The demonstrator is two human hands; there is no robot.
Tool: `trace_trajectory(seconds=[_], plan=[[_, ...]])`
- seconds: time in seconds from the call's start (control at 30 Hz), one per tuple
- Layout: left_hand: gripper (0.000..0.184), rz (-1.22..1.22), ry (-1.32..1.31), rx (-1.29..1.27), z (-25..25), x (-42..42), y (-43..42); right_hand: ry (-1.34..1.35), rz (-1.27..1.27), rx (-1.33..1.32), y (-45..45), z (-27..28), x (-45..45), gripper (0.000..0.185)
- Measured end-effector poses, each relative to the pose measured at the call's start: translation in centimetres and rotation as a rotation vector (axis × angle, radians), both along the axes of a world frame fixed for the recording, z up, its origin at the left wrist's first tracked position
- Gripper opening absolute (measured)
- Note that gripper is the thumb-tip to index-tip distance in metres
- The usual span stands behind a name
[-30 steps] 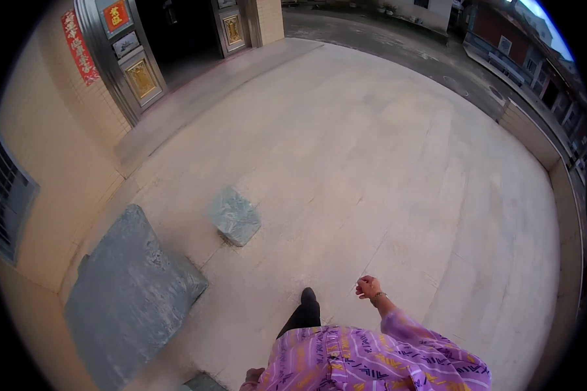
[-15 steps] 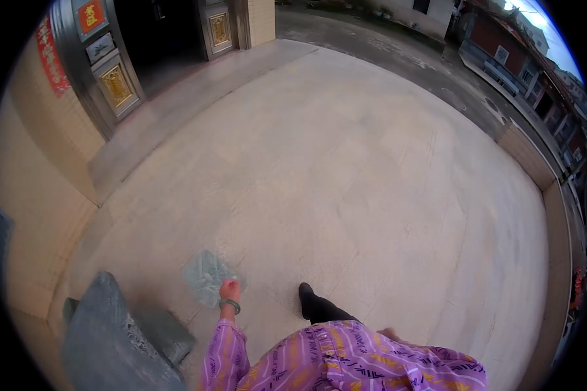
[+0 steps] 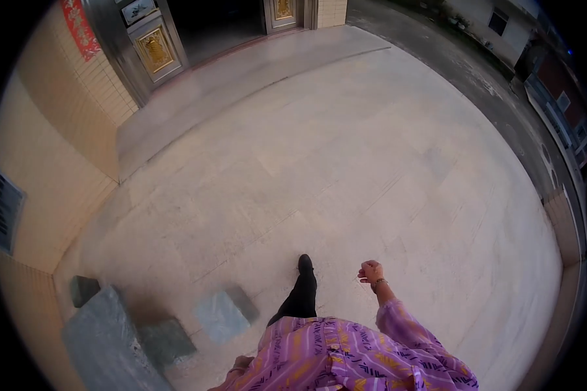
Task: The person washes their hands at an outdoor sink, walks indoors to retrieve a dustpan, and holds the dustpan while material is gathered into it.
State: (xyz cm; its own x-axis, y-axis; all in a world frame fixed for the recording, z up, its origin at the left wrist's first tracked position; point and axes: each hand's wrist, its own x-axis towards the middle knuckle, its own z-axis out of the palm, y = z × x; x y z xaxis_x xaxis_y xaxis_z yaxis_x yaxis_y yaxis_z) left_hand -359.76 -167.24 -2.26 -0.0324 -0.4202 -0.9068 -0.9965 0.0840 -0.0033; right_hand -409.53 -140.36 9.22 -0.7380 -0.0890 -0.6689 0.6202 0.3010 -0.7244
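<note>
My right hand [image 3: 372,270] is held out in front of my body over the pale paving, a dark bracelet at its wrist. Its fingers are loosely curled and partly apart, with nothing visible in them. Low at my left side, my left hand [image 3: 242,363] is dim and partly cut off by my sleeve, so its fingers cannot be made out. The nearest thing to it is a squared grey-green stone block [image 3: 222,316] on the ground, apart from the hand. One leg in black with a dark shoe [image 3: 305,264] is stretched forward.
A grey-green stone slab [image 3: 104,339] stands at the lower left with smaller blocks [image 3: 166,342] beside it. A tiled wall [image 3: 65,150] runs along the left to a metal door with gold panels [image 3: 156,49]. A low wall [image 3: 561,215] edges the right, beyond it a road [image 3: 463,72].
My left hand has swung back to my side and my right hand has come forward. The view has shifted, with the doorway further right and the stone block closer to me.
</note>
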Motion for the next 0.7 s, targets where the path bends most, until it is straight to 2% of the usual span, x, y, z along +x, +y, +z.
trace_trajectory(seconds=[0.1, 0.2, 0.23, 0.27, 0.3, 0.33, 0.37, 0.4, 0.47, 0.53, 0.6, 0.67, 0.7], plan=[[0.026, 0.436, -0.046, -0.044, 5.5, -15.7, -5.9, -0.042, 0.064, 0.056, -4.7, -0.1, -6.5, 0.021], [0.020, 0.272, 0.329, -0.141, 1.8, -29.3, -15.4, -0.189, 0.087, 0.179, -5.3, -0.6, -11.5, 0.019], [0.018, 0.315, 0.435, -0.162, 3.0, -35.5, -18.3, -0.234, 0.065, 0.217, -5.2, -1.2, -13.5, 0.018], [0.021, 0.504, 0.587, -0.171, 6.1, -41.7, -20.4, -0.234, 0.037, 0.240, -5.0, -1.6, -15.1, 0.014], [0.020, 0.493, 0.651, -0.140, 7.7, -47.4, -23.1, -0.277, -0.059, 0.232, -5.1, -1.7, -16.6, 0.012], [0.017, 0.438, 0.763, -0.196, 4.7, -52.3, -26.5, -0.333, -0.127, 0.086, -4.0, -3.6, -18.0, 0.019], [0.015, 0.374, 0.893, -0.349, 2.1, -57.4, -29.5, -0.263, -0.022, 0.128, -3.1, -6.4, -19.1, 0.020], [0.014, 0.354, 1.016, -0.388, 0.7, -62.4, -32.0, -0.189, 0.078, 0.175, -2.1, -9.3, -20.1, 0.021], [0.014, 0.512, 1.086, -0.246, 6.7, -72.0, -34.9, 0.263, 1.467, 0.941, -4.4, -8.1, -25.0, 0.028], [0.014, 0.493, 1.128, -0.255, 8.1, -78.8, -38.0, 0.262, 1.472, 0.940, -7.1, -9.3, -31.6, 0.028], [0.014, 0.473, 1.175, -0.280, 6.3, -84.3, -41.8, 0.275, 1.460, 0.927, -10.7, -11.4, -40.4, 0.030], [0.012, 0.252, 0.933, -0.403, 3.5, -85.8, -45.8, 0.279, 1.438, 0.874, -16.2, -13.4, -46.3, 0.031], [0.011, 0.321, 0.836, -0.377, 2.0, -85.8, -47.9, 0.275, 1.425, 0.849, -19.3, -13.7, -48.7, 0.031]])
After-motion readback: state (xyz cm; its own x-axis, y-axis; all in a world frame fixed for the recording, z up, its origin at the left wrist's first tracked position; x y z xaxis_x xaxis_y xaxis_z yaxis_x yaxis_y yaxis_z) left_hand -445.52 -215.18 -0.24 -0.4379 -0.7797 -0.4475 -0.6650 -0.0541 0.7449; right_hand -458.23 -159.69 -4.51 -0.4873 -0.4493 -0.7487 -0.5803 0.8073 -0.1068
